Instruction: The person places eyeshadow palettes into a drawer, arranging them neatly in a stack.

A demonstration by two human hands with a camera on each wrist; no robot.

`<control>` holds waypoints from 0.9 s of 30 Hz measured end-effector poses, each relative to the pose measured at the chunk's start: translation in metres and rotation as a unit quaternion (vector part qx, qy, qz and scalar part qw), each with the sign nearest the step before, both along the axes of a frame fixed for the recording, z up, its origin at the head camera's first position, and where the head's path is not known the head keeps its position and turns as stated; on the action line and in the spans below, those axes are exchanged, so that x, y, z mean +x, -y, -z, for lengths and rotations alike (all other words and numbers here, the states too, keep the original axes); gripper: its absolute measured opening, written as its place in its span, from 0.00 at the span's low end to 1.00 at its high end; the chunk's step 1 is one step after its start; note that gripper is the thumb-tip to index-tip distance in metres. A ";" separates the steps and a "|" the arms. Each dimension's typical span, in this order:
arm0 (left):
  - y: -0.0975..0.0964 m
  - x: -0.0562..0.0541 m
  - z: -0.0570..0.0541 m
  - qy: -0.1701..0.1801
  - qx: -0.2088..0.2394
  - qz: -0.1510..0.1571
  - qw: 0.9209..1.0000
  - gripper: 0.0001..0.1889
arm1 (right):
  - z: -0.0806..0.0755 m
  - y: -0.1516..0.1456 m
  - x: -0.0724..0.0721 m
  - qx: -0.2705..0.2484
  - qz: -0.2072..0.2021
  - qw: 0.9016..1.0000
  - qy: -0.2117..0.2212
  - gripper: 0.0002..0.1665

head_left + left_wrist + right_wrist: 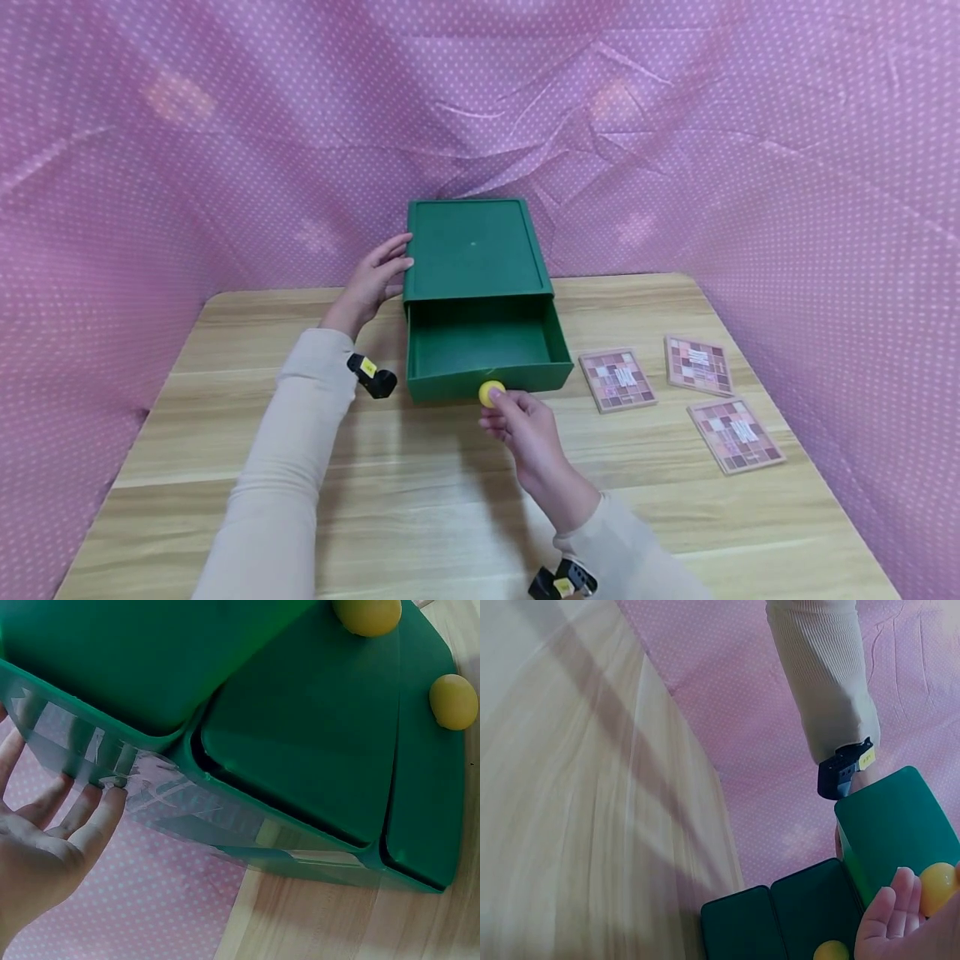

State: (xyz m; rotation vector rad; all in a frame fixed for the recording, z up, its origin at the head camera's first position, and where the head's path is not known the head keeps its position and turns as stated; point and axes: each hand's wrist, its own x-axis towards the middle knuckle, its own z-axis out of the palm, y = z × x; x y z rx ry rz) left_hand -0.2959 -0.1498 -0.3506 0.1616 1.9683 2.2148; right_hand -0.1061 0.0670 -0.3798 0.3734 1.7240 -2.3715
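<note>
A green drawer cabinet (pixel 476 250) stands toward the back of the table, its top drawer (pixel 446 387) pulled out and bare inside. My right hand (pixel 531 433) pinches the round yellow knob (pixel 489 392) on that drawer's front between thumb and fingers. Against the cabinet's left side rests my left hand (pixel 367 283), fingers extended. In the left wrist view, the left fingertips (pixel 112 802) touch the shiny side wall. Two lower drawers, the middle one (pixel 315 742) among them, are closed and carry yellow knobs (pixel 454 702).
Three flat square palettes with pinkish grids lie right of the cabinet: one near the drawer (pixel 617 380), one farther back (pixel 698 365), one nearer the right edge (pixel 736 434). Pink dotted cloth (pixel 300 125) hangs behind and beside the wooden table (pixel 225 400).
</note>
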 end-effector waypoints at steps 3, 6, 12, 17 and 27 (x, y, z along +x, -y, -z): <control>0.001 -0.001 0.000 0.001 0.002 0.000 1.000 0.26 | 0.000 0.000 0.004 -0.006 -0.001 1.000 0.002 0.21; 0.002 -0.002 0.001 0.001 0.004 0.001 1.000 0.26 | 0.000 0.001 0.008 -0.013 -0.004 1.000 0.004 0.20; 0.001 -0.002 0.000 0.000 0.005 0.000 1.000 0.26 | 0.002 0.001 0.015 -0.024 -0.009 1.000 0.002 0.20; 0.000 -0.002 0.001 0.001 0.004 0.000 1.000 0.26 | 0.002 0.001 0.020 -0.027 -0.012 1.000 0.003 0.20; 0.002 -0.005 0.002 -0.004 0.002 -0.001 1.000 0.25 | 0.003 0.000 0.028 -0.030 -0.021 0.999 0.010 0.22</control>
